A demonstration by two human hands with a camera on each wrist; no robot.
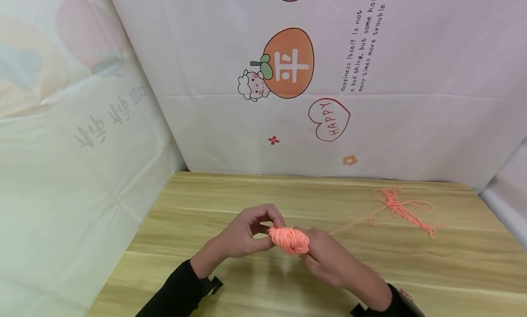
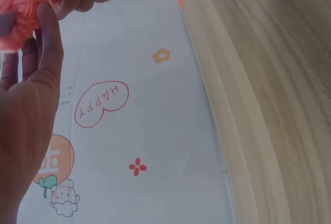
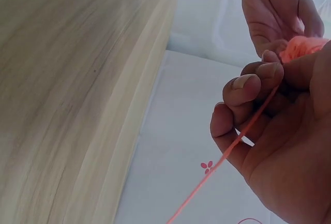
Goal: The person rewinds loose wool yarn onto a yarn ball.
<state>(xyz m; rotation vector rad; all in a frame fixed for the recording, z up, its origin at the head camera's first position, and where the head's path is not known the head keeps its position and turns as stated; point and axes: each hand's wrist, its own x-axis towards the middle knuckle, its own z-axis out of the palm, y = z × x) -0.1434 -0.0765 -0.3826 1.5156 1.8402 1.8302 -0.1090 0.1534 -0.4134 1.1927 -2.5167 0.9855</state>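
A small wound ball of coral-pink yarn (image 1: 290,240) is between the two hands, above the table. My left hand (image 1: 243,234) grips it at its left end with thumb and fingertips; the left wrist view shows those fingers (image 2: 47,43) around the windings. Right beside the ball, my right hand (image 1: 331,260) has curled fingers, and the yarn strand (image 3: 207,175) runs taut through them in the right wrist view. From that hand the strand stretches right to a loose heap of the same yarn (image 1: 395,206) on the table.
The wood-grain table (image 1: 185,225) reaches back to a white printed cloth (image 1: 206,125) hanging upright behind it. Another pale cloth (image 1: 61,193) hangs along the left side. The yarn heap lies near the table's back right, with several loops spread out.
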